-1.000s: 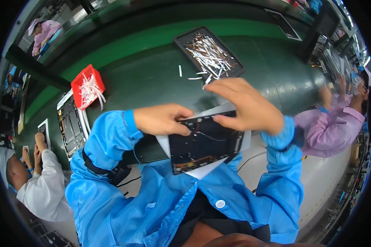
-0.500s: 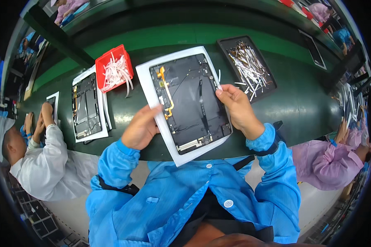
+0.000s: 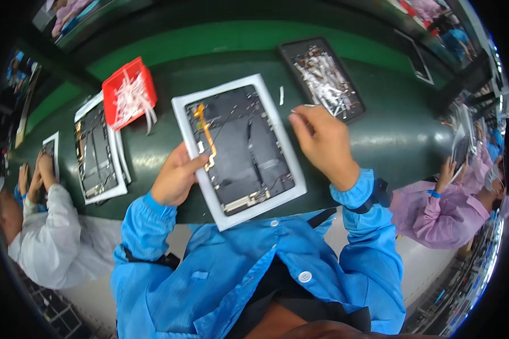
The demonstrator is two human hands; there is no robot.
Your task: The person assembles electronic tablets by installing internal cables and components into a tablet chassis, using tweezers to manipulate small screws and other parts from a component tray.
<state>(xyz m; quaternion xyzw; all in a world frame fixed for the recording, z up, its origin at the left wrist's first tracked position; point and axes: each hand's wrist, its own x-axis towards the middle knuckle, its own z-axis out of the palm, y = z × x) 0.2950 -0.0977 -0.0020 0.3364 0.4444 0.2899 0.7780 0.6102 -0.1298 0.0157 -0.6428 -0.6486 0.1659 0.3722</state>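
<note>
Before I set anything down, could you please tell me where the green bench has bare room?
Bare green bench shows to the right of the black tray and right hand, and between the red bin and the centre panel. It is crowded around the bin and left panel; a white strip lies between centre panel and tray.

No lettering, number or sign can be read in the head view. A small pale patch [image 3: 201,147] on the opened flat device [image 3: 237,155], beside its orange ribbon cable [image 3: 208,135], is too small to show whether it bears print; any marking on the white strips [image 3: 327,85] in the black tray [image 3: 292,52] is likewise indistinct.
</note>
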